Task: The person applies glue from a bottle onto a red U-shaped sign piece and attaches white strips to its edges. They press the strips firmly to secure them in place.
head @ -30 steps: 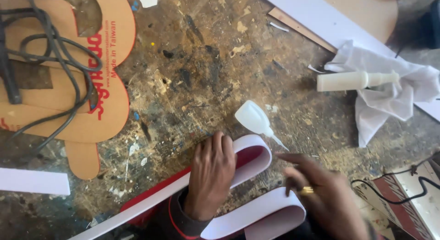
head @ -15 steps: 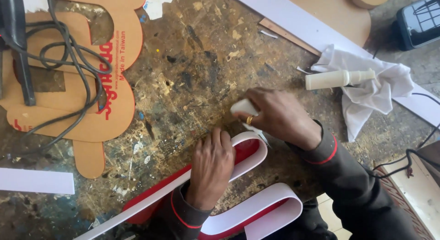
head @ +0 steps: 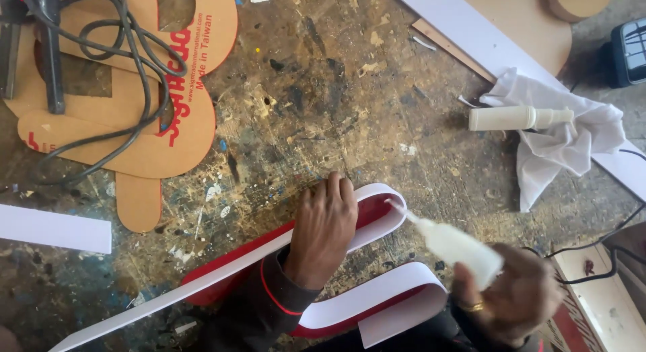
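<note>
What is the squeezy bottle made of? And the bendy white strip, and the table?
The squeeze bottle in the right hand looks like soft, cloudy-white plastic with a thin nozzle. The white strip under the left hand seems smooth, matte plastic sheet, since it curves without creasing. The worktable looks like worn wood, stained and paint-flecked.

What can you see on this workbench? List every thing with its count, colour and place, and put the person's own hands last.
Workbench: one, brown, paint-stained, fills the view.
Red curved piece with white strip: one, bottom centre.
Glue bottle: one, white, in right hand, nozzle at the strip.
Second bottle: one, cream, lying on the cloth.
Cloth: one, white, right.
Cardboard cut-outs: several, tan, upper left.
Cable: black, looped over the cardboard.
White strip: one, left edge.
Left hand: pressing the strip.
Right hand: holding glue bottle, ring on one finger.
</note>
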